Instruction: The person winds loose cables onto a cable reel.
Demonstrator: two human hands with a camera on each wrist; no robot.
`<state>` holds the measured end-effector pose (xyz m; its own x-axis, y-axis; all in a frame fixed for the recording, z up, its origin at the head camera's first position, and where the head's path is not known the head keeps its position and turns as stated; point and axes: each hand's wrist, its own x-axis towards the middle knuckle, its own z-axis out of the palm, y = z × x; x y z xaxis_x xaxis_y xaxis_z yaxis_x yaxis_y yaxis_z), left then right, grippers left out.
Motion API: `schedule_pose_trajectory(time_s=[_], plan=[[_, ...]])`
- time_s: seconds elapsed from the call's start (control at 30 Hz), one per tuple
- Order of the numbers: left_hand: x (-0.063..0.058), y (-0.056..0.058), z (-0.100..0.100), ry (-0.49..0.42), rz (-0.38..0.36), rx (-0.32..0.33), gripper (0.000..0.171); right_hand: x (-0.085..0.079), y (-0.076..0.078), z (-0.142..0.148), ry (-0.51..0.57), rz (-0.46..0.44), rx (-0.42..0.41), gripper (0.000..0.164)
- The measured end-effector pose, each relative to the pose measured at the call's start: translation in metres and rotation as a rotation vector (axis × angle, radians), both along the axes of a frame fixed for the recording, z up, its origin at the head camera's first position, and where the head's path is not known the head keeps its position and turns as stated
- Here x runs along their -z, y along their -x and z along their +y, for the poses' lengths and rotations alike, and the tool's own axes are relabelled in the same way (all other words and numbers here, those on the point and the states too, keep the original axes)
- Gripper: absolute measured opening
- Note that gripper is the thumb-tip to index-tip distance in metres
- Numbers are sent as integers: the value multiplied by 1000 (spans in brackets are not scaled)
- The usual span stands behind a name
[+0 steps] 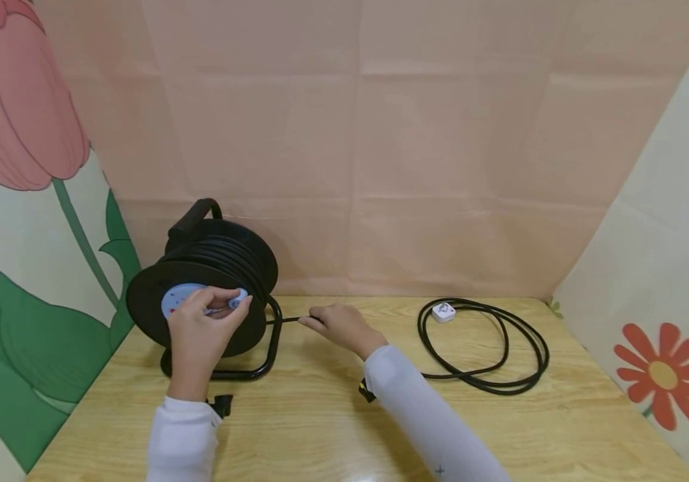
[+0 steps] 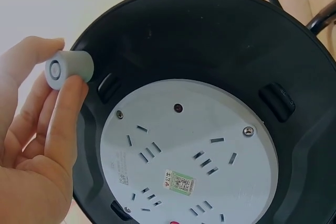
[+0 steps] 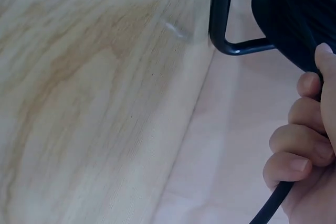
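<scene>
hands at the reel point(image 1: 199, 272)

reel by desk's point(image 1: 302, 428) far left corner. left hand point(image 1: 199, 337) pinches knob point(image 2: 73, 70) at reel's rim, thumb against fingers. right hand point(image 1: 344, 328): fingers curled round cable point(image 3: 273, 203), near far edge. plug point(image 1: 443, 312) inside loops point(image 1: 501, 387) toward far right corner.

Desk point(image 1: 296, 415), back-left corner: reel point(image 1: 199, 271) blocks passage; tubular stand point(image 1: 242, 375) juts right, low. Left hand point(image 1: 196, 335) covers part of reel face. Cable point(image 1: 290, 319), reel to right hand point(image 1: 344, 328), bars way near back edge. Bare lane between right hand and coil point(image 1: 544, 353). Plug point(image 1: 443, 312) inside coil. Room between forearms; bare strip along right edge. Backdrop point(image 1: 380, 167) closes back edge.
</scene>
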<state>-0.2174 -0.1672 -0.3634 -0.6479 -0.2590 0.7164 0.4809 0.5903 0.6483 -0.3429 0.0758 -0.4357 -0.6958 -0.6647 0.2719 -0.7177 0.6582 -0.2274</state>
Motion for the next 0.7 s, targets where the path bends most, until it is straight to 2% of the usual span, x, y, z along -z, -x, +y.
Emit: schedule_pose_trajectory(time_s=[0.13,0.27,0.4,0.7], plan=[[0,-1,0,1,-13,-1,17,1,-3,4,-19,-34,-9,40],[-1,-1,0,2,-22,-3,17,-2,-10,15,-22,-113,-10,41],[-1,-2,0,2,-29,-4,16,-3,-17,33,-10,-173,7,42],[-2,-2,-2,6,-33,-5,17,6,-25,79,17,-225,48,54]])
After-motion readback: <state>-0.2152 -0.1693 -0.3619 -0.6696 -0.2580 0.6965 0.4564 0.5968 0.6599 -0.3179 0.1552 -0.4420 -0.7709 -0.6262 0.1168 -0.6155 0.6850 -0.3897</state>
